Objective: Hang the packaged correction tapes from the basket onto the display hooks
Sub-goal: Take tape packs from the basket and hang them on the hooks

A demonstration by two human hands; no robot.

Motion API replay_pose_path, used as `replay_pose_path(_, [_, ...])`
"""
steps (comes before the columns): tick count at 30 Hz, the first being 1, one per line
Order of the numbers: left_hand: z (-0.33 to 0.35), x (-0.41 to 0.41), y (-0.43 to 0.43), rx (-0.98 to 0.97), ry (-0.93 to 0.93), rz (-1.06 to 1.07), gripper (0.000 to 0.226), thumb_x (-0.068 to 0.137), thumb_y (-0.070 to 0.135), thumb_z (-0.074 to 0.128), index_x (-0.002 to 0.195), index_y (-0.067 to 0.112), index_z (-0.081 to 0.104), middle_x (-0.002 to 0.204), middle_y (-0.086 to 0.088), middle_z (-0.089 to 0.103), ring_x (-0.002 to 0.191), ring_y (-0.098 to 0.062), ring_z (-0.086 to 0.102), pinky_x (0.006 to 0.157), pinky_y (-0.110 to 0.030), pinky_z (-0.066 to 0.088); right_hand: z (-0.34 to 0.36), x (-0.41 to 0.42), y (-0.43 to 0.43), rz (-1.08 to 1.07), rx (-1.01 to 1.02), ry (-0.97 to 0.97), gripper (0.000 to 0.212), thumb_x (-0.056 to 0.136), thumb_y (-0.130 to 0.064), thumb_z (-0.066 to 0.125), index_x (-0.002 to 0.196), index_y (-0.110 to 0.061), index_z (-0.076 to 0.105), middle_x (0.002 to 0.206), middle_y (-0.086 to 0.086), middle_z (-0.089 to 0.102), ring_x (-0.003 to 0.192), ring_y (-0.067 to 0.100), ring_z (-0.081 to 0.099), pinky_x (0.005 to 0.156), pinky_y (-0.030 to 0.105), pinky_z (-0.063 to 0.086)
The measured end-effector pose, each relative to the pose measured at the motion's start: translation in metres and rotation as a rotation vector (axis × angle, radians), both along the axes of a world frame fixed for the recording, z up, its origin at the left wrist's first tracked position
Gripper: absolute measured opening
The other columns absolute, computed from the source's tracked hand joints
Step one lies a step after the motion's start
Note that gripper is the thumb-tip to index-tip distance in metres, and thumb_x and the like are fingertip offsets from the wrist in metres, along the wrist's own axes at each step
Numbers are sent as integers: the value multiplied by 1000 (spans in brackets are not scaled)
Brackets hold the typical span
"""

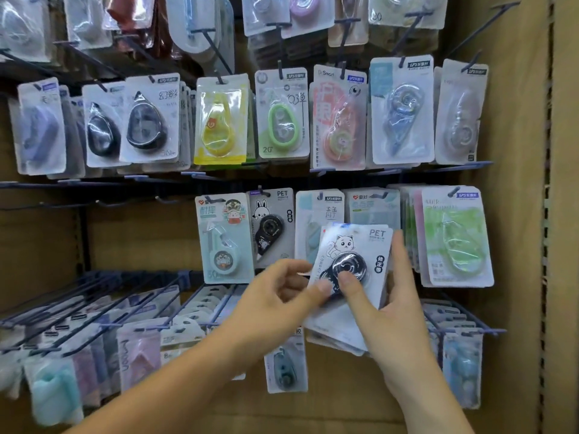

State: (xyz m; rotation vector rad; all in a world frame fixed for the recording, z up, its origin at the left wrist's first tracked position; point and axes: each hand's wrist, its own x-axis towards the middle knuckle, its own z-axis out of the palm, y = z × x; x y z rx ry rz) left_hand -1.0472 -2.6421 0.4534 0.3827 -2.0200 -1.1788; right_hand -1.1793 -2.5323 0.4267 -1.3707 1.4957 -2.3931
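My right hand [388, 311] grips a small stack of packaged correction tapes; the top pack [354, 245] is white with a cat drawing, the word PET and a black tape. Its thumb lies on the black blister and its fingers wrap the right edge. My left hand [282, 292] pinches the lower left edge of the same top pack. The stack is held in front of the middle row of display hooks, just right of a hanging PET rabbit pack [271, 227]. The basket is out of view.
A cardboard-backed rack carries rows of dark hooks full of hanging packs: a green pack [454, 236] at right, a mint pack [224, 239] at left. Bare hooks [103, 203] stand at middle left. Long hooks [94, 305] jut out at lower left.
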Motion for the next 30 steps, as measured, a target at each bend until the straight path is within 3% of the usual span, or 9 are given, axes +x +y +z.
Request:
replay_pose_path(2, [-7, 10, 4, -44, -19, -30, 50, 79, 39, 87, 123, 34, 64, 105, 8, 76, 97, -7, 72, 81, -22, 60, 1, 10, -8, 30, -22, -12, 95, 89, -29, 78, 155, -62, 17, 138, -55, 38, 123, -22, 50, 104, 24, 51])
replay_pose_path(6, [-3, 31, -9, 69, 108, 80, 33, 88, 20, 83, 116, 20, 66, 98, 5, 80, 91, -12, 77, 75, -23, 61, 6, 34, -23, 81, -30, 1, 91, 86, -41, 78, 151, -67, 21, 154, -38, 37, 140, -4, 46, 109, 47, 51])
replay_pose_path(9, [-1, 50, -26, 168, 160, 82, 32, 92, 22, 78, 119, 12, 62, 100, -3, 81, 93, -20, 78, 81, -37, 63, 5, 43, -30, 107, -35, 9, 86, 91, -32, 74, 154, -62, 24, 157, -33, 38, 135, -11, 46, 108, 36, 53])
replay_pose_path(11, [-3, 61, -36, 157, 157, 104, 33, 94, 27, 76, 120, 14, 61, 103, -3, 80, 96, -24, 78, 87, -47, 63, 3, 46, -35, 129, 1, 22, 86, 95, -20, 73, 153, -62, 25, 154, -25, 46, 133, -4, 53, 104, 34, 55])
replay_pose_path(15, [-4, 76, -51, 132, 203, 204, 22, 101, 33, 66, 118, 25, 56, 99, -3, 79, 85, -26, 77, 74, -45, 65, 0, 47, -46, 95, -22, -90, 84, 95, -11, 71, 155, -53, 30, 143, -10, 62, 122, 8, 66, 93, 32, 59])
replay_pose_path(19, [1, 73, -63, 8, 182, 245, 19, 101, 38, 63, 117, 37, 53, 95, 1, 75, 72, -15, 70, 67, -44, 61, 7, 49, -50, 9, -102, -148, 85, 96, -9, 69, 157, -51, 28, 145, -15, 59, 123, 3, 63, 90, 26, 53])
replay_pose_path(22, [4, 63, -66, -40, 200, 222, 24, 103, 33, 62, 122, 40, 50, 97, 10, 74, 71, -6, 70, 60, -28, 57, 10, 50, -53, 8, -121, -143, 86, 95, -6, 69, 157, -49, 28, 147, -14, 58, 124, 3, 62, 95, 29, 54])
replay_pose_path(26, [1, 56, -70, -81, 218, 177, 43, 103, 32, 62, 138, 49, 43, 121, 19, 72, 102, -8, 72, 80, -29, 58, 11, 49, -52, -17, -115, -115, 85, 96, -9, 70, 156, -52, 27, 145, -19, 58, 121, -3, 62, 95, 29, 54])
replay_pose_path(30, [-3, 54, -70, -77, 233, 172, 44, 102, 29, 63, 129, 58, 43, 122, 18, 71, 97, -3, 70, 78, -24, 56, 11, 43, -48, -45, -98, -89, 87, 96, -13, 70, 156, -57, 24, 147, -24, 54, 126, -4, 59, 102, 34, 52])
